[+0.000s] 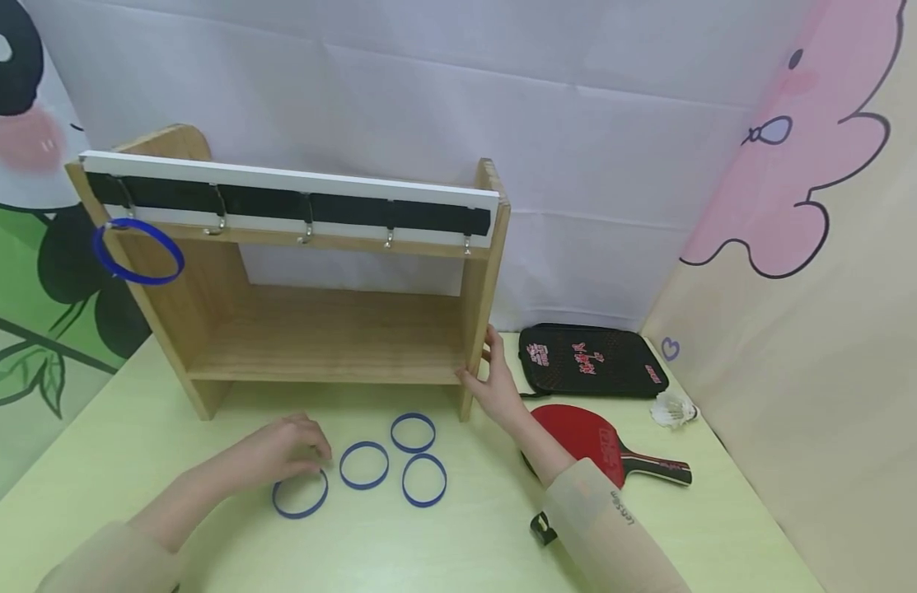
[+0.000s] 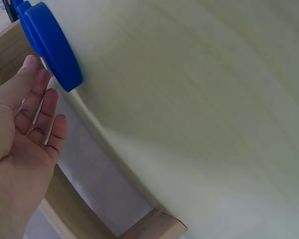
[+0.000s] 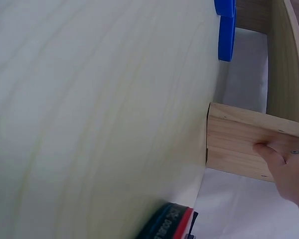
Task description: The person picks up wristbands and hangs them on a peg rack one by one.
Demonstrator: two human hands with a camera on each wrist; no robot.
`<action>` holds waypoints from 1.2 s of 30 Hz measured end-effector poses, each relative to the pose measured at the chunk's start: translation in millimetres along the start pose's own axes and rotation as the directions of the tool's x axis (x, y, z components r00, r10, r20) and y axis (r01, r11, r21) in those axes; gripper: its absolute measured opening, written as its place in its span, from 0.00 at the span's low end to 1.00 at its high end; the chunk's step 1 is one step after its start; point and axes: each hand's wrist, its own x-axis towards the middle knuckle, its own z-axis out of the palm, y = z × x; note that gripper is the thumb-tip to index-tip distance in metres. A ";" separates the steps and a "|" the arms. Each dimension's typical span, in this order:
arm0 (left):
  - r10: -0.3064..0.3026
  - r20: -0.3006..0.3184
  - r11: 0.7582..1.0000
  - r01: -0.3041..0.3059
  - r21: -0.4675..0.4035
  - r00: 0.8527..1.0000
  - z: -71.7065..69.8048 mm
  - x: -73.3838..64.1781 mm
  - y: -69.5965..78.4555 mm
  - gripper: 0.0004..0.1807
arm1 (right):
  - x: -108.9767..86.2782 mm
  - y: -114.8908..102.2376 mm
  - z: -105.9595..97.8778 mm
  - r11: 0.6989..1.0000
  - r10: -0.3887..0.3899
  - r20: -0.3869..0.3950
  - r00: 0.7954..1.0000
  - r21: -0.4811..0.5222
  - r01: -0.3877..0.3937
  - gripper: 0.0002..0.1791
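A wooden shelf rack (image 1: 332, 329) carries a white-and-black rail (image 1: 295, 198) with several metal hooks. One blue ring (image 1: 169, 276) hangs from the leftmost hook. Several more blue rings lie on the table before the rack. My left hand (image 1: 283, 449) is over the leftmost of these, a blue ring (image 1: 298, 515), with its fingertips right at the rim. The left wrist view shows loosely bent left fingers (image 2: 50, 102) beside the blue band. My right hand (image 1: 497, 391) grips the rack's right side panel (image 3: 239, 144), thumb on its front edge; its other fingers are partly hidden.
Right of the rack lie a black paddle case (image 1: 591, 362), a red table tennis paddle (image 1: 584, 432) and a shuttlecock (image 1: 673, 409). A small black object (image 1: 543, 529) sits by the right sleeve. Cloth-covered walls stand behind and at the right.
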 end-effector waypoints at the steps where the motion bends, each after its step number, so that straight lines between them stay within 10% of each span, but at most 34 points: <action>1: 0.005 0.004 1.000 -0.005 -0.007 1.000 0.7 0.5 -1.7 0.09 | 0.2 0.0 -0.1 1.000 0.002 -0.001 1.000 0.001 -0.002 0.43; 15: -0.061 0.165 0.979 0.091 -0.182 0.984 10.2 4.3 -16.8 0.05 | 0.6 -0.8 0.0 1.000 0.010 0.006 1.000 0.011 -0.011 0.43; 36: -0.109 0.074 0.973 0.121 -0.196 0.991 -10.0 6.3 -2.6 0.07 | 5.3 23.9 3.0 1.000 -0.004 -0.022 1.000 0.002 0.004 0.44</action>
